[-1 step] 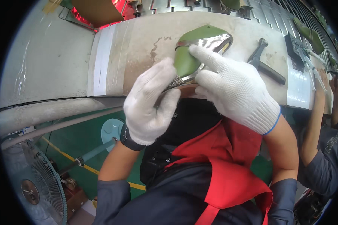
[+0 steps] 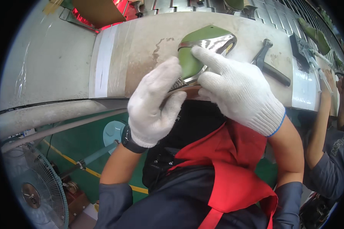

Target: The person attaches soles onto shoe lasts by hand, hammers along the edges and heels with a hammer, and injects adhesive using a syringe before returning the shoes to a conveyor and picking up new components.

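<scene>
A green shoe last (image 2: 191, 61) lies tilted on the worktop, with a shiny silver strap (image 2: 212, 42) across it. Close to me, a brown curved edge (image 2: 191, 91) and a dark glittery strip (image 2: 178, 84) show at its lower end. My left hand (image 2: 153, 103), in a white knit glove, cups that lower end, fingers together and thumb along the brown edge. My right hand (image 2: 239, 89), gloved too, rests its index finger on the last by the strap. Its other fingers curl around the near right side. The palms hide part of the shoe.
A hammer (image 2: 269, 65) lies right of the shoe, beside a black tray (image 2: 300, 53) with brushes. Beyond the worktop runs a metal slat conveyor (image 2: 176, 7) carrying more green pieces. At right, a co-worker's forearm (image 2: 320, 118) reaches in. A fan (image 2: 38, 191) stands at lower left.
My left hand has shifted slightly right, its fingertips and thumb closer in to the shoe last. The right hand and the last have barely moved.
</scene>
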Action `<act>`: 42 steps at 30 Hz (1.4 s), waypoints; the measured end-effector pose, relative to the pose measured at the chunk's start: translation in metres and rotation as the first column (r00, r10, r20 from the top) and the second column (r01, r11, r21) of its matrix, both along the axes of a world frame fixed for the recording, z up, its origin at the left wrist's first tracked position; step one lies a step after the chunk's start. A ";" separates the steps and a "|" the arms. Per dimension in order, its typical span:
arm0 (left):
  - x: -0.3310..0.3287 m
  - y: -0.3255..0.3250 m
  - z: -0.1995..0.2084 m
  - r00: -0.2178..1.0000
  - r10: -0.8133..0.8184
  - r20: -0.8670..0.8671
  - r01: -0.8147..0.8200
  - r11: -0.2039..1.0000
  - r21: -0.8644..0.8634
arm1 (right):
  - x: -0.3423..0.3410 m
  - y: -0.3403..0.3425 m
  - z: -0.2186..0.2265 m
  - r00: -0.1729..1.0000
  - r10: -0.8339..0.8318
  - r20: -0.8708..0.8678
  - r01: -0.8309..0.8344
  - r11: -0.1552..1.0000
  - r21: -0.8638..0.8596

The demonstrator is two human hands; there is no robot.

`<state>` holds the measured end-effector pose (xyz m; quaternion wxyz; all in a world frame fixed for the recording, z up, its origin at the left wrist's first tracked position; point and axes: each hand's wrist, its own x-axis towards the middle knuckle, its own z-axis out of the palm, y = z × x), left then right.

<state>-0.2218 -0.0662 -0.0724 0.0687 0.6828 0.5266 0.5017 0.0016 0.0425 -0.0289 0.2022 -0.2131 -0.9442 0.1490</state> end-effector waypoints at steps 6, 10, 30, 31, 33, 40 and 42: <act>-0.005 0.008 0.003 0.980 -0.086 -0.177 0.087 0.996 -0.001 | -0.002 0.004 -0.002 1.000 0.030 -0.008 -0.030 0.998 0.052; 0.006 0.018 0.016 0.988 -0.013 -0.153 0.019 0.999 0.041 | -0.004 0.002 0.008 0.997 -0.036 0.074 0.033 0.999 0.041; -0.002 0.122 0.012 0.732 -0.378 0.566 0.576 0.787 -0.221 | 0.022 -0.004 0.026 0.894 -0.324 -0.308 0.197 0.904 -0.378; -0.004 0.118 0.012 0.743 -0.406 0.533 0.568 0.803 -0.181 | 0.013 -0.003 0.026 0.885 -0.291 -0.364 0.127 0.902 -0.412; -0.006 0.110 0.013 0.795 -0.413 0.445 0.519 0.842 -0.145 | 0.004 0.004 0.027 0.904 -0.112 -0.412 0.048 0.986 -0.163; -0.011 0.109 -0.004 0.673 -0.399 0.623 0.523 0.852 -0.019 | -0.006 0.000 0.010 0.925 0.041 -0.378 0.028 0.984 0.176; -0.009 0.107 -0.005 0.658 -0.368 0.657 0.517 0.855 -0.040 | -0.006 -0.001 0.009 0.944 0.052 -0.326 0.020 0.977 0.213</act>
